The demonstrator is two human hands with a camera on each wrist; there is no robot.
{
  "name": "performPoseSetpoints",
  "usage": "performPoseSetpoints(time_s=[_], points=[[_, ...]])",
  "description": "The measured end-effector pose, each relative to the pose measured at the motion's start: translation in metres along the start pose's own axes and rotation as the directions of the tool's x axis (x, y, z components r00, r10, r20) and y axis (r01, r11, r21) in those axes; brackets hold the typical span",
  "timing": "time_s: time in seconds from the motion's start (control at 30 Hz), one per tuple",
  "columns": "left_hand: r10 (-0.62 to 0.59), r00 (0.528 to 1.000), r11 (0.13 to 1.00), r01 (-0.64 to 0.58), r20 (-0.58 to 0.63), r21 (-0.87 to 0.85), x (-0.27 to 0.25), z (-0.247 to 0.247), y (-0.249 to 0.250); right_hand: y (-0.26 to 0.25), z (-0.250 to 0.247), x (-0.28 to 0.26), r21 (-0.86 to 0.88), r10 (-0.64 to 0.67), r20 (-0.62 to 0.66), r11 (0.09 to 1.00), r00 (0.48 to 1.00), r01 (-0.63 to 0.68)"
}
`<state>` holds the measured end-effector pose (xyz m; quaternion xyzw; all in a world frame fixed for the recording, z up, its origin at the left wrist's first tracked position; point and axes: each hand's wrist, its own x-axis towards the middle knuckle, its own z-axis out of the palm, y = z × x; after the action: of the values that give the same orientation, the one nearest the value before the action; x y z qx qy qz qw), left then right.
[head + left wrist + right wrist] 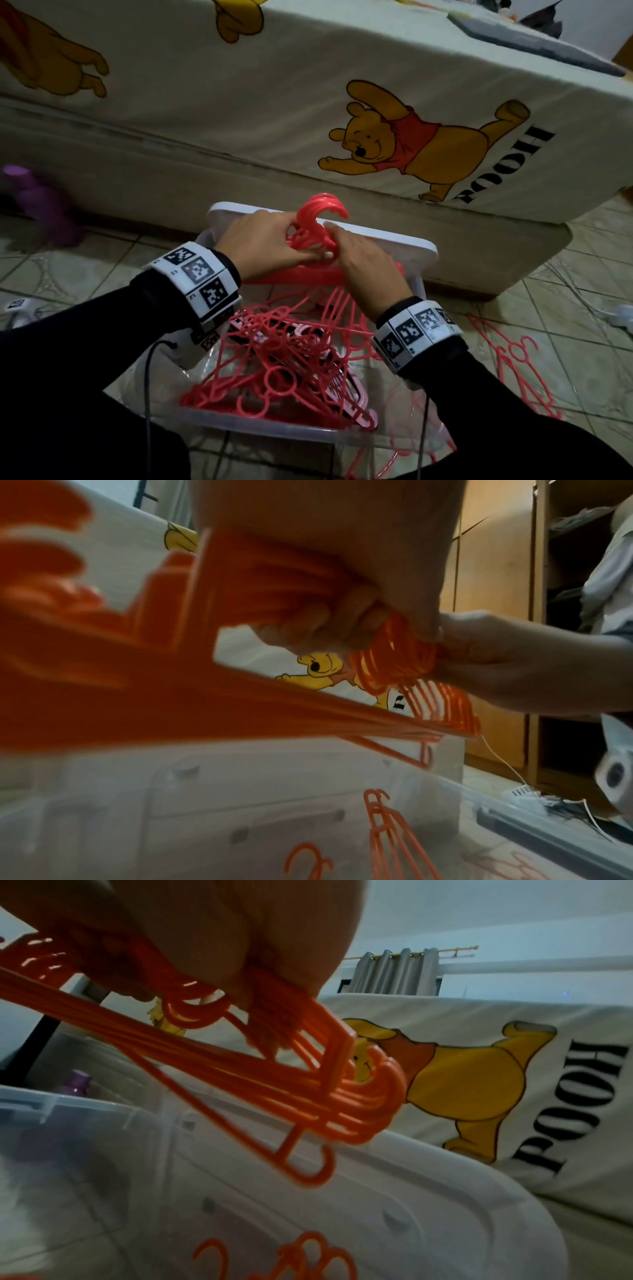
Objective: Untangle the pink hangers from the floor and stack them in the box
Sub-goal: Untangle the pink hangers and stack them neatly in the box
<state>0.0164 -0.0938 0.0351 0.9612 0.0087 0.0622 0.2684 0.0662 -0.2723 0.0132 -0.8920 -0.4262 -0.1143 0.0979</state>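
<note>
A bundle of pink hangers is held upright over the clear plastic box, hooks stacked together at the top. My left hand grips the bundle just below the hooks from the left. My right hand grips the same bundle from the right, fingers curled round the necks. Inside the box lies a tangled heap of pink hangers. More pink hangers lie on the tiled floor to the right.
The box's white lid leans behind the hands against a bed with a bear-print sheet. A purple object sits on the floor at left. White cables and a plug lie at right.
</note>
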Motion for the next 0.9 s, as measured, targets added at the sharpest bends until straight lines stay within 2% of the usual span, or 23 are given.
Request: performPoseSetpoints(time_s=[0.2,0.27,0.4,0.47,0.53,0.6,0.67,0.77,0.8,0.9], points=[[-0.076,0.994,0.989,0.085,-0.080,0.123,0.012,-0.013,-0.013,-0.020,0.004,-0.008,-0.045,0.056,-0.246,0.997,0.968,-0.070],[-0.074,0.995,0.980,0.085,-0.062,0.183,0.011,-0.014,-0.014,-0.024,0.006,-0.011,0.013,0.101,-0.240,0.995,0.965,-0.101],[-0.058,0.997,0.980,0.066,-0.048,0.187,0.010,-0.011,-0.013,-0.029,0.013,-0.018,0.105,0.179,-0.205,0.981,0.962,-0.160],[-0.075,0.995,0.979,0.086,-0.063,0.184,0.012,-0.015,-0.016,-0.033,0.014,-0.020,0.103,0.127,-0.211,0.989,0.969,-0.107],[-0.085,0.994,0.980,0.097,-0.074,0.173,0.014,-0.019,-0.020,-0.041,0.017,-0.023,0.022,-0.082,-0.215,0.996,0.973,0.089],[-0.093,0.992,0.982,0.105,-0.081,0.157,0.016,-0.022,-0.021,-0.051,0.026,-0.030,-0.040,-0.350,-0.070,0.936,0.934,0.348],[-0.088,0.993,0.986,0.098,-0.074,0.136,0.017,-0.021,-0.021,-0.061,0.035,-0.038,0.023,-0.484,0.192,0.872,0.853,0.490],[-0.076,0.995,0.990,0.082,-0.062,0.111,0.017,-0.020,-0.017,-0.069,0.053,-0.049,0.084,-0.446,0.575,0.866,0.686,0.492],[-0.078,0.995,0.991,0.084,-0.059,0.107,0.017,-0.020,-0.016,-0.070,0.056,-0.052,0.082,-0.417,0.637,0.873,0.649,0.481],[-0.081,0.995,0.990,0.088,-0.066,0.112,0.017,-0.020,-0.017,-0.070,0.060,-0.054,0.101,-0.375,0.708,0.892,0.598,0.440]])
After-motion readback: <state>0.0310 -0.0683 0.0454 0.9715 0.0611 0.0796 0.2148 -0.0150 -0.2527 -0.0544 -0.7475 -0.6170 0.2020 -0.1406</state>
